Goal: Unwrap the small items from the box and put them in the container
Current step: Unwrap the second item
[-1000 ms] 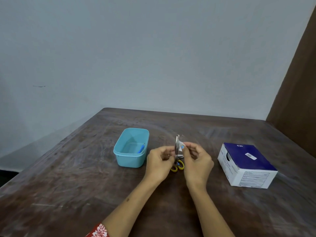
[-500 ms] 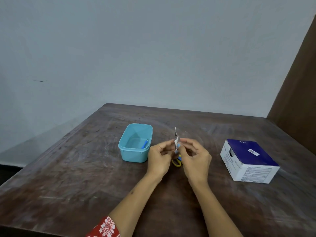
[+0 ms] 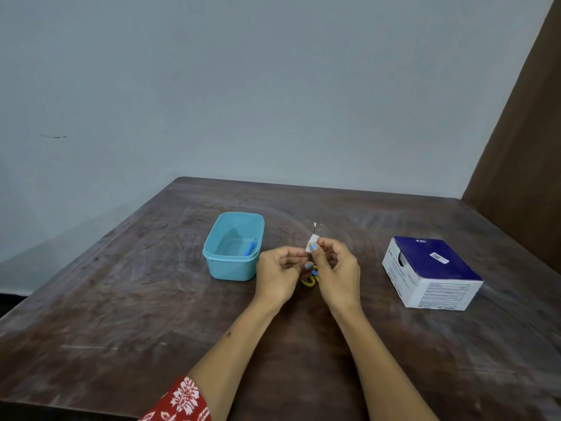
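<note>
Fingers of the right hand (image 3: 335, 268) pinch a small white wrapped item (image 3: 312, 247), upright above the worktop (image 3: 121, 314). Left hand (image 3: 277, 273), fingers curled, meets it; whether it grasps, I cannot tell. Turquoise container (image 3: 232, 268) sits left with a blue piece (image 3: 250, 248) inside, box (image 3: 431, 273) right.

Only legible mark I can make out is "BD", white on the blue top of the box (image 3: 431, 262), w/ the same logo again on its white left side near the upper corner. The small white sticker (image 3: 439, 257) on top looks like a barcode, too tiny to read. Fine print on the box's white front & side panels is blurred, can't read it.
</note>
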The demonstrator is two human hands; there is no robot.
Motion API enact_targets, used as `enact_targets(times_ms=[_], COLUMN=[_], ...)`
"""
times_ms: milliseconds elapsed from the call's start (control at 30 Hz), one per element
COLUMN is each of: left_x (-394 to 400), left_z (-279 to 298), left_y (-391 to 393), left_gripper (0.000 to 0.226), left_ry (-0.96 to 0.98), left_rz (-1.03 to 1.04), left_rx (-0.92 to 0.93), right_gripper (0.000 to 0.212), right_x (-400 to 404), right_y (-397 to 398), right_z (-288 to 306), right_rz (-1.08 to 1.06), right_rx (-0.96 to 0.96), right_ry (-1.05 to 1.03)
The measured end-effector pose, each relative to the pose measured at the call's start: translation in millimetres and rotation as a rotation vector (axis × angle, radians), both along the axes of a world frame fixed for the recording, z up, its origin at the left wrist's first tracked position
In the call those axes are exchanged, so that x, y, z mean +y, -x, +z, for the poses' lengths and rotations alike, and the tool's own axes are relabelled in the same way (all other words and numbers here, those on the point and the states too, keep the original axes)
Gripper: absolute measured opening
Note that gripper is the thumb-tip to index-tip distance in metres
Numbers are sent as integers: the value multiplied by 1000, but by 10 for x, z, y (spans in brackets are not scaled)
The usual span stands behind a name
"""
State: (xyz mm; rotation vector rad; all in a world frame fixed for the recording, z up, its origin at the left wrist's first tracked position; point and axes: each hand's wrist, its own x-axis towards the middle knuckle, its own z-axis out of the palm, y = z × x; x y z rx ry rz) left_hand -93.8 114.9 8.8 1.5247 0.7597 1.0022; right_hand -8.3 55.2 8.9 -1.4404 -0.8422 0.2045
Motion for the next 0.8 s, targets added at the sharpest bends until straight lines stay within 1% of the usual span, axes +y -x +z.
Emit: enact_targets(times_ms=[167,367,567,700,800], left_x=[23,2,21,-14,-16], left_z=[4,5,8,-5,-2], left_y=[0,13,21,16,15], left_gripper=[29,22,25,18,22], left_ry=[-4,61,65,107,80], left_rz=[27,-89,-58,-111,-89], left_rx=[-25,-31,-40,-44,-52], right_gripper=[9,8,11,15,16], right_x=[19,-7,10,3,-2], right_y=[-8,-8,-24,-48,-47], right_z=[-20,58,-1,46,25], right_rz=[44,12,53,21,51], right_rx=[-103,-34,-22,59,61], right_ry=[99,19,77,-12,10])
